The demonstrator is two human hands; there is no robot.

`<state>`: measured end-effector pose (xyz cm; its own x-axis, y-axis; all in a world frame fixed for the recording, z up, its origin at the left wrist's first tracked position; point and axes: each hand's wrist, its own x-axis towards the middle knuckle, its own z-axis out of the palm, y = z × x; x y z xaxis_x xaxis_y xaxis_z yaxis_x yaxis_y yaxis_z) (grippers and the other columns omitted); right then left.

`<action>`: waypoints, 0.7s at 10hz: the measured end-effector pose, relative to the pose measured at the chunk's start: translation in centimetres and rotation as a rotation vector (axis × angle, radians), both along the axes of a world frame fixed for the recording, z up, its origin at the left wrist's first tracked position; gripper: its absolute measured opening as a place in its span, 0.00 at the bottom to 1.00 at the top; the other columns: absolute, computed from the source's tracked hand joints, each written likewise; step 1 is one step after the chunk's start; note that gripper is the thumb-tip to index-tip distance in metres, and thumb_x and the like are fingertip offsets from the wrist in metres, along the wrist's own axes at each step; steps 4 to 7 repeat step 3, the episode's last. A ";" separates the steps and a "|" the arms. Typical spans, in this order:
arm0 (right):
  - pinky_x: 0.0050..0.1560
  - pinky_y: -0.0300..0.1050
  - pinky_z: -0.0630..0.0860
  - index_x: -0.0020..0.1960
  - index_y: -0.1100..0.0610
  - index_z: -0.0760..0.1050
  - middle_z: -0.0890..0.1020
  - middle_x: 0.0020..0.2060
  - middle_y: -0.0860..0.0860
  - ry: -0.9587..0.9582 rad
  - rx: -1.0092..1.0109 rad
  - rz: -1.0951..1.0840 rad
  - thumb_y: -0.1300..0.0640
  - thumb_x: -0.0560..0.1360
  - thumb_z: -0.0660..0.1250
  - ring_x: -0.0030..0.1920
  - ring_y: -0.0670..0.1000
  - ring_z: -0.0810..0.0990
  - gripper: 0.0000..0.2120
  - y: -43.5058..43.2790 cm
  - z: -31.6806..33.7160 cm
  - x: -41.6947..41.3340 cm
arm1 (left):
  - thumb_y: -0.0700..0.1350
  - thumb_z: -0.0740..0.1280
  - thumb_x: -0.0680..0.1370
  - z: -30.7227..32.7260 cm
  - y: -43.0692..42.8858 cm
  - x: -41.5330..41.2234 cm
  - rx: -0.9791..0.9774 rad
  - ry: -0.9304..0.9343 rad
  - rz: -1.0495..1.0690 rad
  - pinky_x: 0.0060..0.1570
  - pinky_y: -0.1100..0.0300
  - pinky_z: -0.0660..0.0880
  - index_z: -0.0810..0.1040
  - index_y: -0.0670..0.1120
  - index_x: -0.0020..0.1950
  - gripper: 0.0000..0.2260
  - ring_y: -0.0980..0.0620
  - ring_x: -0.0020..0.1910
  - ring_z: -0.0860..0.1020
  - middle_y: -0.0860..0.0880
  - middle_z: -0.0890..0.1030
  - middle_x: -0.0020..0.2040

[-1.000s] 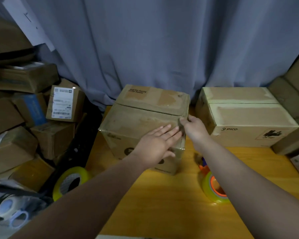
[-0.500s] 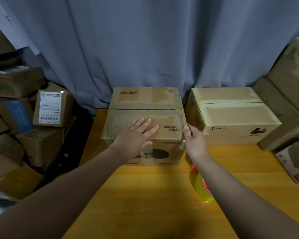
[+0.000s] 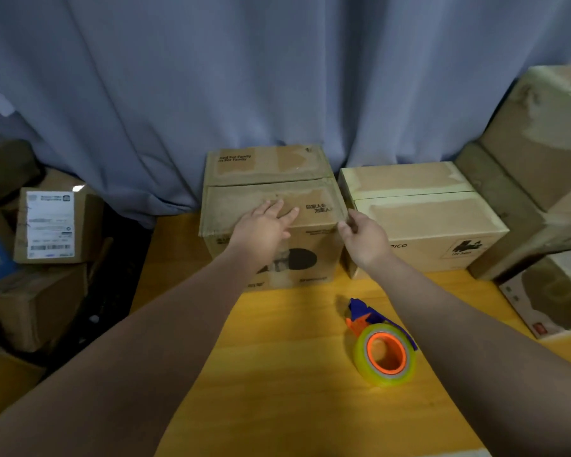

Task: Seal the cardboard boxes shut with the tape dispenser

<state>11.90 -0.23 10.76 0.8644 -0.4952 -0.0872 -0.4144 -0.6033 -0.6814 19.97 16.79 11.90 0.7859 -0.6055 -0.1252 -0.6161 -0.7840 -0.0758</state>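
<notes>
One left hand (image 3: pixel 264 227) stays flat atop box (image 3: pixel 267 166).

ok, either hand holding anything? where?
Right hand pinches the brown box at its near right top corner. Left hand lies flat on its lid, gripping nothing. Tape dispenser lies untouched on the table.

Blue-grey curtain (image 3: pixel 277 77) hangs behind the yellow wooden bench (image 3: pixel 277 374). White printed carton (image 3: pixel 548 301) sits at the bench's right edge.

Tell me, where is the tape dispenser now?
Head view: the tape dispenser lies on the yellow table, right of centre, in front of the middle cardboard box.
</notes>
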 end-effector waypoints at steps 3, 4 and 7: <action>0.64 0.46 0.68 0.77 0.52 0.56 0.72 0.69 0.54 -0.071 -0.117 0.206 0.55 0.81 0.59 0.67 0.55 0.72 0.27 -3.0 4.8 0.0 | 0.50 0.54 0.83 5.6 -3.2 -2.8 -0.071 -0.093 0.063 0.73 0.51 0.57 0.52 0.50 0.78 0.24 0.47 0.76 0.56 0.47 0.57 0.78; 0.64 0.46 0.68 0.77 0.52 0.56 0.72 0.69 0.54 -0.071 -0.117 0.206 0.55 0.81 0.59 0.67 0.55 0.72 0.27 -3.0 4.8 0.0 | 0.50 0.54 0.83 5.6 -3.2 -2.8 -0.071 -0.093 0.063 0.73 0.51 0.57 0.52 0.50 0.78 0.24 0.47 0.76 0.56 0.47 0.57 0.78; 0.64 0.46 0.68 0.77 0.52 0.56 0.72 0.69 0.54 -0.071 -0.117 0.206 0.55 0.81 0.59 0.67 0.55 0.72 0.27 -3.0 4.8 0.0 | 0.50 0.54 0.83 5.6 -3.2 -2.8 -0.071 -0.093 0.063 0.73 0.51 0.57 0.52 0.50 0.78 0.24 0.47 0.76 0.56 0.47 0.57 0.78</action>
